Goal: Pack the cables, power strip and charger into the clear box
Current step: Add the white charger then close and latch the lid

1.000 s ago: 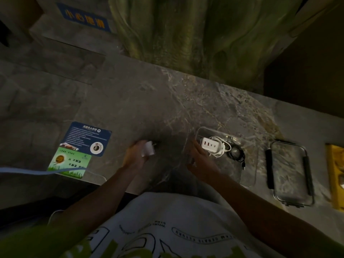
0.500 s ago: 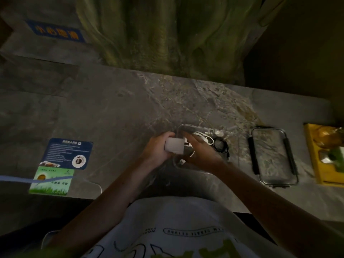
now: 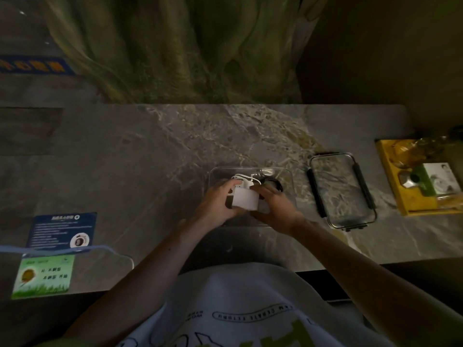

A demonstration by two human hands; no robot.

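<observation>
Gripping one white charger [image 3: 245,202] over one clear box [image 3: 288,172] (one lid [image 3: 340,189] nearby): left hand [image 3: 218,207] and right hand [image 3: 278,209], fingers [image 3: 225,187] curled.

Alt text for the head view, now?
Left hand and right hand hold a white charger over the clear box, which holds a white cable and a black cable. Its lid lies to the right on the marble table.
</observation>
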